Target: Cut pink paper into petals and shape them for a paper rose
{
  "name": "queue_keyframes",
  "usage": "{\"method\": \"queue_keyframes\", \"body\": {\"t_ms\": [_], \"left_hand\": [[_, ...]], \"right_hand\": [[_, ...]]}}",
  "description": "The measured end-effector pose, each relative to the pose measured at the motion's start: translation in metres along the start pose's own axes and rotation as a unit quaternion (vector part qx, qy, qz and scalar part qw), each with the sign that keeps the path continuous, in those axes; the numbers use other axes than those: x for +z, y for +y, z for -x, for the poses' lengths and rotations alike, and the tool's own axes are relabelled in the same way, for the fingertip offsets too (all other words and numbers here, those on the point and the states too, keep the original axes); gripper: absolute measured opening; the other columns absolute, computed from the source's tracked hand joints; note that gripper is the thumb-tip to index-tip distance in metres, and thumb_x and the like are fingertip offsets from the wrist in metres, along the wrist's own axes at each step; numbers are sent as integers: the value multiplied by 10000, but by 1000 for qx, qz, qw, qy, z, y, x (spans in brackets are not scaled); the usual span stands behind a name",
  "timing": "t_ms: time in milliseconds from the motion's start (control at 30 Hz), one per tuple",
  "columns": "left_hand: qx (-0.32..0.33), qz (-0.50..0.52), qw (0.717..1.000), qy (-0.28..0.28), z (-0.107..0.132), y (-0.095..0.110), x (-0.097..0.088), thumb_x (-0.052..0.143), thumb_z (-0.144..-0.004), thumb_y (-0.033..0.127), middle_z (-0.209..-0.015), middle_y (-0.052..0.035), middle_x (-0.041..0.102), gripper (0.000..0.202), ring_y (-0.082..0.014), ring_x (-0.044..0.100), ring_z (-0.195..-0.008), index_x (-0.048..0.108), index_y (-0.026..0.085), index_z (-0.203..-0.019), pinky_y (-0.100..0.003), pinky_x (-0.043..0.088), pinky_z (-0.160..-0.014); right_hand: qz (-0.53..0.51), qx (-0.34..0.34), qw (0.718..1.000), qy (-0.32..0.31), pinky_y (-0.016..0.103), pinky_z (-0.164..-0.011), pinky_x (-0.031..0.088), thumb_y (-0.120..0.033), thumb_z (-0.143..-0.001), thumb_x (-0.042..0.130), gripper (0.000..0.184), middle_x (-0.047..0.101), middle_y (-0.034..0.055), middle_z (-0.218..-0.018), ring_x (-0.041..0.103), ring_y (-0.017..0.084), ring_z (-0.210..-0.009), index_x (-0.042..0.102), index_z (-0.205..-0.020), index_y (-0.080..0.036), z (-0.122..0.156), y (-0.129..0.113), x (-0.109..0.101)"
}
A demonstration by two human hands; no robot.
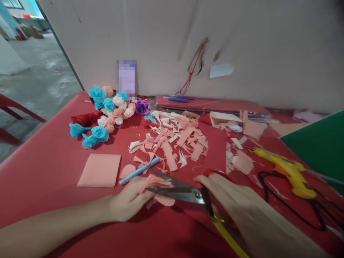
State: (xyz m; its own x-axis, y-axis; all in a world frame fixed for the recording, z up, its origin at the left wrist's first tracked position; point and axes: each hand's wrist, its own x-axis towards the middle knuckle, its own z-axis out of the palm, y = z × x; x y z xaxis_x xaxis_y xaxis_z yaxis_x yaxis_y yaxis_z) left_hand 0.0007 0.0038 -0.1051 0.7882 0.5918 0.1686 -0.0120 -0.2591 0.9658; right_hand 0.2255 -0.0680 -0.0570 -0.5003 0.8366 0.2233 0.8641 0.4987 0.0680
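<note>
Right hand (228, 195): fingers wrapped round scissors (185, 194), blades parted about pink paper (165, 200). Left hand (129, 201): fingers pinching that paper, presumably to steady it. Beyond, on tabletop (53, 161): folded pink square (100, 170), likely kept handy; scraps (169, 156) heaped; flowers (118, 113) bunched left, probably for separation.
</note>
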Motion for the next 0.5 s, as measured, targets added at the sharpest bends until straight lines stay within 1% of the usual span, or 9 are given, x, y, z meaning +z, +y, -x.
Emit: {"method": "queue_keyframes", "body": {"t_ms": [67,167,267,367,433,500], "left_hand": [[1,-16,1000,-13,-1,2,-1,184,-877,490,-536,-21,488,566,-95,454,-473,560,111,-688,-203,424,-488],[-1,-24,1000,-16,-1,5,-1,192,-882,475,-551,-33,511,559,-96,467,-487,567,110,-684,-202,435,-503],[-3,-17,1000,-8,-1,4,0,170,-866,519,-506,-18,481,598,-99,456,-462,570,116,-679,-199,418,-467],[-8,-22,1000,10,-1,4,1,167,-857,539,-483,-10,461,610,-102,447,-446,571,122,-670,-202,409,-452],[-10,-31,999,18,0,5,2,181,-860,530,-488,-16,471,597,-106,458,-456,568,127,-647,-203,416,-467],[-8,-42,999,23,0,6,2,195,-868,510,-496,-22,481,583,-107,464,-468,559,131,-615,-201,420,-478]], "right_hand": [[-19,3,1000,-4,323,-511,542,-110,-728,317,359,680,128,-829,657,230,-690,508,-1032,-99,-1,-1,-1],[-44,9,999,-12,298,-500,535,-108,-728,313,346,675,116,-796,656,212,-668,513,-1011,-110,-2,-2,-2],[-29,6,1000,-5,302,-490,533,-101,-729,308,338,675,110,-781,655,212,-642,501,-1006,-115,-2,-2,-3],[2,-10,1000,12,338,-517,541,-105,-726,315,342,680,119,-809,656,239,-681,474,-1029,-106,-1,-2,-2],[10,-6,1000,9,341,-521,539,-107,-728,321,337,679,127,-826,655,249,-708,474,-1028,-105,0,-1,-2],[-2,8,1000,-3,323,-503,530,-107,-725,324,331,673,128,-821,653,238,-689,489,-1013,-113,0,-1,-2]]}}
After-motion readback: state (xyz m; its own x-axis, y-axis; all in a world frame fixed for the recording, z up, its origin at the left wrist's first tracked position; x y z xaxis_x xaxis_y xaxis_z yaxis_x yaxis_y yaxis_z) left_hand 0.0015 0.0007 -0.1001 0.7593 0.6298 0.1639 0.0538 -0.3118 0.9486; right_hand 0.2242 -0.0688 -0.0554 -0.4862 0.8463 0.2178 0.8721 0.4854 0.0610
